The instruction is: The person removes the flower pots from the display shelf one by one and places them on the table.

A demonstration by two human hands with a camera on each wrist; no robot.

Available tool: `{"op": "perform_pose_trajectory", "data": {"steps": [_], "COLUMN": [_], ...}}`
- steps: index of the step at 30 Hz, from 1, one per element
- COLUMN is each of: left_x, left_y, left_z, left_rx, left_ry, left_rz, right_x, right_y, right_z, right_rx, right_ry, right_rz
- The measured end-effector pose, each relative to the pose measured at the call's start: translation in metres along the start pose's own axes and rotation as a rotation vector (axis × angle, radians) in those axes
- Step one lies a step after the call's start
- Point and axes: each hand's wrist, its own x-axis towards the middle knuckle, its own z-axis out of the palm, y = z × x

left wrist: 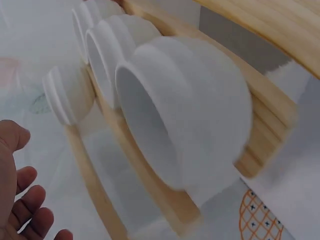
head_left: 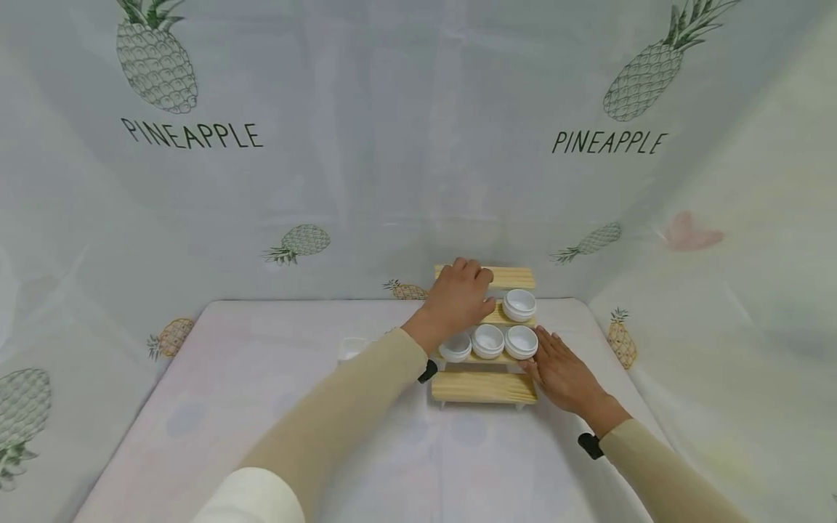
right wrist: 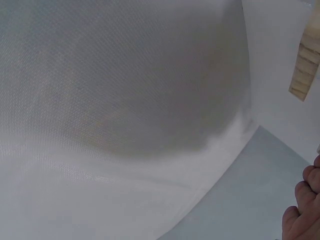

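Note:
A tiered wooden stand (head_left: 484, 388) with stepped planks and white legs stands on the table. On its second plank from the front, three small white cups, a left one (head_left: 456, 349), a middle one (head_left: 488, 340) and a right one (head_left: 522, 341), sit in a row. A fourth white cup (head_left: 520, 305) sits at the right end of the plank behind. My left hand (head_left: 454, 301) reaches over the left of the upper planks; its loosely bent fingers (left wrist: 31, 197) hold nothing in the left wrist view. My right hand (head_left: 564, 374) lies extended along the stand's right end, fingertips beside the right cup.
A small clear object (head_left: 353, 349) lies on the pale tabletop (head_left: 261, 378) left of the stand, partly behind the left sleeve. A pineapple-printed sheet (head_left: 405, 160) hangs close behind the stand. The top plank (head_left: 513, 277) rises above the cups.

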Motion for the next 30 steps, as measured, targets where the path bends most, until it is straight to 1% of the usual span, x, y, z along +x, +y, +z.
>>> {"op": "perform_pose_trajectory", "data": {"steps": [2,8,15,18,22,27,30], "left_x": [0.006,0.019,0.029,0.032,0.035,0.037,0.040], "left_y": [0.007,0.023,0.033,0.036,0.039,0.043,0.046], "left_z": [0.004,0.015,0.034,0.039,0.041,0.041,0.040], "left_rx": [0.022,0.036,0.069,0.075,0.091,0.116,0.111], "left_ry": [-0.020,-0.072,-0.071,-0.077,-0.078,-0.056,-0.064], "left_rz": [0.005,0.020,0.015,0.009,0.005,-0.012,-0.026], "right_x": [0.001,0.002,0.003,0.002,0.001,0.000,-0.001], "right_y": [-0.001,-0.005,-0.009,-0.009,-0.007,-0.003,-0.001], "right_z": [0.001,0.003,0.004,0.002,0.001,0.000,0.001], "right_rx": [-0.009,-0.015,-0.018,-0.008,-0.017,-0.023,-0.024], "right_ry": [-0.002,0.010,-0.001,-0.005,-0.009,-0.001,-0.003], "right_rz": [-0.006,-0.012,-0.012,-0.002,0.006,0.009,0.015]}}
